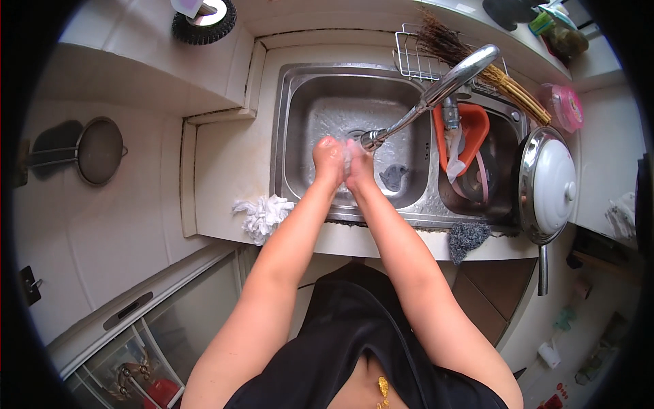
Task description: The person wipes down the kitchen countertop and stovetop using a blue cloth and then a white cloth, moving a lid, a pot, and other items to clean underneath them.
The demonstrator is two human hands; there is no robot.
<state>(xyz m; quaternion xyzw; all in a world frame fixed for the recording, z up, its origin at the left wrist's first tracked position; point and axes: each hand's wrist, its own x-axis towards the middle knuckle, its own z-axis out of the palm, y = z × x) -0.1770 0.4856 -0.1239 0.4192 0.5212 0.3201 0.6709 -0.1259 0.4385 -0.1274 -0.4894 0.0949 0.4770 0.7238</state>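
Observation:
Both of my hands are together over the left basin of a stainless steel double sink (317, 97). My left hand (329, 158) and my right hand (360, 166) are wet, side by side in water running from the pull-out head of a chrome faucet (460, 71). The fingers curl inward and blur in the stream, so whether they hold anything is hidden. A grey wet cloth (394, 177) lies on the basin floor, right of my right hand. A crumpled white cloth (263, 217) rests on the counter beside my left forearm.
An orange plastic strainer basket (477, 120) sits in the right basin. A dark grey cloth (467, 240) hangs over the counter edge. A lidded pan (554, 186) stands at the right. Behind the faucet are a wire rack (409, 59) and a straw whisk (511, 89). A strainer (100, 151) hangs left.

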